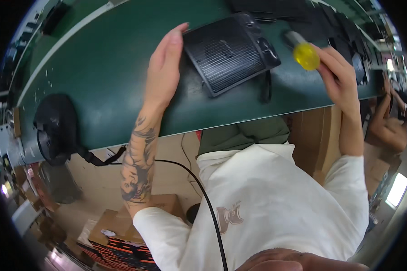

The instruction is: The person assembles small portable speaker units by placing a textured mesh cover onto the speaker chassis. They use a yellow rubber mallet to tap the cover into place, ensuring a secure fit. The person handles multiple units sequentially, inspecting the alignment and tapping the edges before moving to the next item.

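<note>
green table point(113, 67), black device point(226, 52), strapped item point(59, 122)

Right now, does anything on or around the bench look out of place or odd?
No spill shows. The black box by the left hand is askew to the near edge of the green table, and a black strap trails over that edge at left; it might snag.

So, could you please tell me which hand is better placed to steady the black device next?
Probably the left hand: it is right beside the black device, while the right hand holds a yellow object.
</note>
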A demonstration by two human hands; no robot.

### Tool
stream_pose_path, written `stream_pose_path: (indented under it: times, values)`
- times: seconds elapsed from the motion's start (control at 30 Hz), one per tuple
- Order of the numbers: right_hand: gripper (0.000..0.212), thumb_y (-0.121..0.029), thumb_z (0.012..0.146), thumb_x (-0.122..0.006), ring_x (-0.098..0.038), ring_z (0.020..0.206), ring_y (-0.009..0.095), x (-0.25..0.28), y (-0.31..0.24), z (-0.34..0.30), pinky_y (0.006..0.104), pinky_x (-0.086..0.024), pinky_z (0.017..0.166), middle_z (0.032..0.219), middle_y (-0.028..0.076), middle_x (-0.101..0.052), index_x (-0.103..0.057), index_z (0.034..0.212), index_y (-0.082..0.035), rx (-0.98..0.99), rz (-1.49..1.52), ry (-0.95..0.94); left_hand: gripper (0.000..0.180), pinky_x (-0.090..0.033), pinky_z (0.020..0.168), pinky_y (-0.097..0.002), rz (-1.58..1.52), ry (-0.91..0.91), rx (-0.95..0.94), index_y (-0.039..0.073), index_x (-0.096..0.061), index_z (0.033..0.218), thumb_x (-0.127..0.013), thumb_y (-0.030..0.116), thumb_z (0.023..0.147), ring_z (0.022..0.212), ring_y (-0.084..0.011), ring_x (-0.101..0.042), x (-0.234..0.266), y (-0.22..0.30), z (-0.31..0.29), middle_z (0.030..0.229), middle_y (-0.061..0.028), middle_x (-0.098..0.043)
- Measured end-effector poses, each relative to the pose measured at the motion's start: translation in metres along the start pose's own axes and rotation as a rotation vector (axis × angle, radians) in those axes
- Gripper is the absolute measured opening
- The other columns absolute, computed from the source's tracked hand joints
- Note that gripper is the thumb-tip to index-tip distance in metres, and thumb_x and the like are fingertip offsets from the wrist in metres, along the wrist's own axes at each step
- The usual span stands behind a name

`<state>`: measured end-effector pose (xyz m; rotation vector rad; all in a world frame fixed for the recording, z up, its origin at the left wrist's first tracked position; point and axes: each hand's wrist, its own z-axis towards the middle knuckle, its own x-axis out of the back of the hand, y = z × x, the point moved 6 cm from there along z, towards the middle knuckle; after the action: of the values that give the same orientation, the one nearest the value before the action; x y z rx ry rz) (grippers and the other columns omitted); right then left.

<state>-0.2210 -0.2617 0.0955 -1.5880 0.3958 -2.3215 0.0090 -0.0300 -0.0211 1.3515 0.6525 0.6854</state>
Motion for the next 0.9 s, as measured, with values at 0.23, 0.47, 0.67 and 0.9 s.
stream_pose_path:
  times: [0.23,0.47,0.67,0.9]
  values:
    - [0.037,0.001,0.092,-0.069,-0.061,0.079,0.021,-0.026,0.073,-0.065,0.0299,-0.049,0.070,0.090,0.011,-0.061,-0.070,0.128,-0.005,-0.275,-0.159,-0.049,0.140,-0.034,0.119,-0.0507,0.632,-0.241,-0.329,0.008,-0.010,0.166,-0.099,0.037,0.061,0.147,-0.0427,-0.036,0.000,0.029,-0.057,0.167,-0.0293,-0.016]
    - [0.042,-0.005,0.090,-0.073,-0.061,0.119,0.031,-0.030,0.053,-0.042,0.0363,-0.048,0.101,0.132,0.015,-0.061,-0.067,0.131,-0.004,-0.197,-0.114,0.115,0.124,-0.035,0.117,-0.0546,0.642,-0.218,-0.421,0.005,-0.020,0.163,-0.096,0.026,0.066,0.143,-0.0507,-0.034,-0.023,0.037,-0.040,0.164,-0.0306,-0.017]
    - [0.087,-0.029,0.086,-0.080,-0.033,0.151,0.038,-0.060,-0.010,0.000,0.0460,-0.030,0.122,0.164,0.022,-0.031,-0.038,0.157,-0.003,-0.024,0.316,-0.050,0.125,-0.031,0.118,-0.0515,0.633,-0.296,-0.461,0.004,-0.024,0.161,-0.096,0.022,0.060,0.145,-0.0464,-0.033,-0.042,0.084,-0.036,0.162,-0.0290,-0.026]
    - [0.100,-0.055,0.096,-0.063,-0.013,0.153,0.054,-0.112,-0.045,-0.034,0.0581,-0.019,0.124,0.166,0.035,-0.007,-0.015,0.163,0.002,-0.041,0.425,0.072,0.133,-0.040,0.116,-0.0557,0.366,-0.393,-0.461,0.010,-0.022,0.164,-0.101,0.026,0.057,0.151,-0.0431,-0.032,-0.052,0.093,-0.028,0.167,-0.0247,-0.020]
